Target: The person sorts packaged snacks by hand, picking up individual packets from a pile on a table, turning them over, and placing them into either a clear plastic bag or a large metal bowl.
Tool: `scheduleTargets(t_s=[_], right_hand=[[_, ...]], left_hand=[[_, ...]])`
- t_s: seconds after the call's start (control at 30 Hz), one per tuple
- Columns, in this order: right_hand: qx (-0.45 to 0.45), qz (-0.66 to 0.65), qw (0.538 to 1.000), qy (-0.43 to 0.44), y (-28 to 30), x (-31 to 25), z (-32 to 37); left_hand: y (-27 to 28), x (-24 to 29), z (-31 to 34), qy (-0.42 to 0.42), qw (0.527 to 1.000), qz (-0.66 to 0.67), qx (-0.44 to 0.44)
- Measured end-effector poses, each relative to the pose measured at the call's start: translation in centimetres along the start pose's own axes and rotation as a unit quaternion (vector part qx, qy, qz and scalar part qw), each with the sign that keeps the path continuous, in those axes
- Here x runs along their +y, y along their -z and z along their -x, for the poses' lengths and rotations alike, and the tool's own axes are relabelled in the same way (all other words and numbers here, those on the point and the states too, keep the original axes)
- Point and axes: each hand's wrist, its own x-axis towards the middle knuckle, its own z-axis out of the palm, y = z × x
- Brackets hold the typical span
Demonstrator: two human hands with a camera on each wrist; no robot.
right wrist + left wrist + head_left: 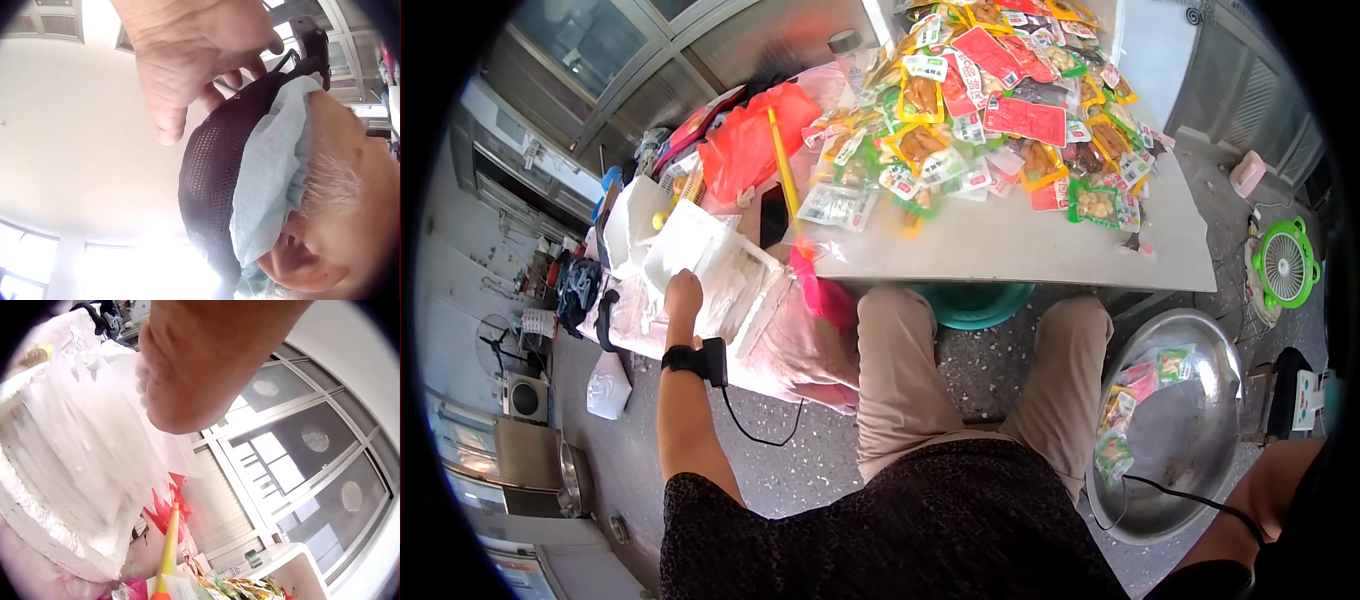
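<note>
From here I have the left hand (pixel 683 295), fingers curled, at the white plastic bags (pixel 81 437) in a foam box (pixel 37 534) near the left edge of the tabletop (pixel 1080 250); whether it pinches one I can't tell. My right-hand feed shows the right hand (pixel 194 56) relaxed, at a dark mesh cap (pixel 212 156).

wht plastic bags (pixel 81 444), loosely piled in foam box (pixel 47 519); dk mesh cap (pixel 215 162), worn
</note>
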Motion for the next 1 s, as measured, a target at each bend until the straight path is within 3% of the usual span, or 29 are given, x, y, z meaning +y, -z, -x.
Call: scheduleTargets(t_s=[0.13, 0.27, 0.37, 0.47, 0.53, 0.67, 0.73, 0.8, 0.9, 1.0], right_hand=[[0.040, -0.024, 0.999, 0.008, 0.9, 0.4, 0.2], [0.145, -0.079, 0.986, -0.002, 1.5, 2.2, 1.1], [0.231, -0.114, 0.958, -0.122, 0.1, 6.6, 1.5], [0.227, -0.132, 0.912, -0.314, -2.6, 13.6, 2.2], [0.241, -0.135, 0.889, -0.366, -4.5, 19.2, 3.2], [0.263, -0.191, 0.810, -0.488, -8.1, 27.3, 4.3], [0.285, -0.214, 0.789, -0.501, -9.5, 29.3, 3.9], [0.301, -0.244, 0.770, -0.507, -10.2, 30.8, 3.7], [0.303, -0.287, 0.787, -0.454, -10.0, 33.8, 4.8], [0.340, -0.288, 0.765, -0.465, -9.1, 33.7, 5.1]], left_hand=[[0.5, -0.8, -0.8, -0.020, 0.992, 0.052, 0.110], [3.3, 1.6, 0.2, -0.018, 0.968, 0.225, 0.114], [5.1, 7.0, 2.8, -0.047, 0.934, 0.339, 0.101], [5.5, 13.8, 6.4, -0.110, 0.908, 0.402, 0.045], [5.2, 18.4, 9.1, -0.182, 0.884, 0.427, 0.047], [2.5, 26.0, 12.8, -0.245, 0.859, 0.448, 0.021], [2.8, 28.8, 14.1, -0.264, 0.855, 0.442, -0.050], [1.1, 31.0, 14.8, -0.255, 0.853, 0.451, -0.058], [-0.5, 32.7, 14.9, -0.257, 0.859, 0.440, -0.053], [-1.9, 33.2, 14.7, -0.211, 0.770, 0.578, -0.165]])
